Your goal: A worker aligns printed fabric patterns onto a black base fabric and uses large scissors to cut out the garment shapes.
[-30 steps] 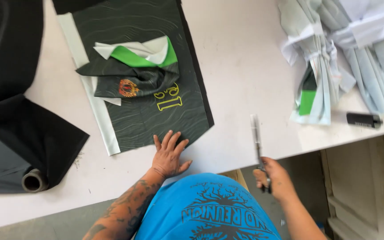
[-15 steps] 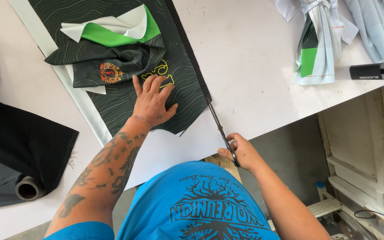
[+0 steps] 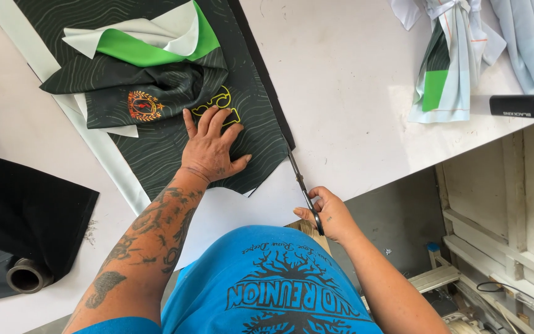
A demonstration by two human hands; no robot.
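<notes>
The left hand (image 3: 210,145) lies flat, fingers spread, pressing on one dark printed fabric panel (image 3: 174,145) in the upper left of the frame; it grips nothing, only weighs the cloth down, fingertips just over a yellow outlined mark on the print. The right hand (image 3: 329,213), lower centre, is clenched around the handles of one pair of scissors (image 3: 301,182), whose blades point up the frame and meet the panel's right edge near its lower corner; whether the blades are parted I cannot tell. On the panel, above the left hand, sits one folded bundle (image 3: 140,74) of dark, green and white cloth with a small red and gold crest. A pale strip (image 3: 103,164) shows along the panel's left edge. All this rests on one white table (image 3: 353,80). At the left edge lies one roll (image 3: 26,247) of black fabric, its cardboard core end showing lower left. In the upper right is a pile of pale folded cloths (image 3: 465,49) with a green patch, and just beside it one black cylinder (image 3: 517,105) near the table's edge. Nothing lies between the two hands except bare table and the panel's corner.
</notes>
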